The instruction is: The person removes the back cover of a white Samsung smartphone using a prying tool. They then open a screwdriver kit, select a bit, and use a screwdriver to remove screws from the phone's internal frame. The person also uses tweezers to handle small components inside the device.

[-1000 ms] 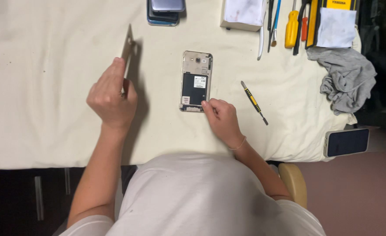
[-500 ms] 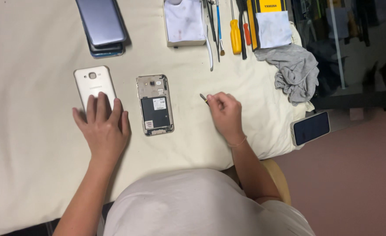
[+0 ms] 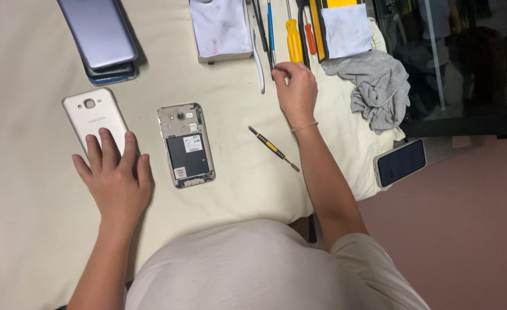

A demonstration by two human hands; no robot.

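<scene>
1. Since the earlier frame, right hand [image 3: 297,92] has left the spot beside the opened phone [image 3: 185,145] and gone up to the tool row [image 3: 282,28] well above and right of it; left hand [image 3: 116,178] has kept its place on the removed back cover [image 3: 94,117].
2. Right hand: fingertips pinched together at the lower ends of the tools; whether one is actually gripped cannot be told.
3. Left hand: fingers spread flat, tips resting on the cover's lower edge, clamped on nothing.
4. Opened phone: lies face down just right of the left hand, cover off, battery [image 3: 188,155] still seated, inner frame still in place.
5. Yellow-and-black pry tool [image 3: 273,148]: lying loose to the right of the opened phone, untouched.
6. Progress, as judged: cover removal done; battery and inner parts not yet taken out.
7. Stacked phones [image 3: 100,40]: above left of the opened phone.
8. Grey cloth [image 3: 377,86] and dark-screened phone [image 3: 401,162]: far right of it, at the table edge.
</scene>
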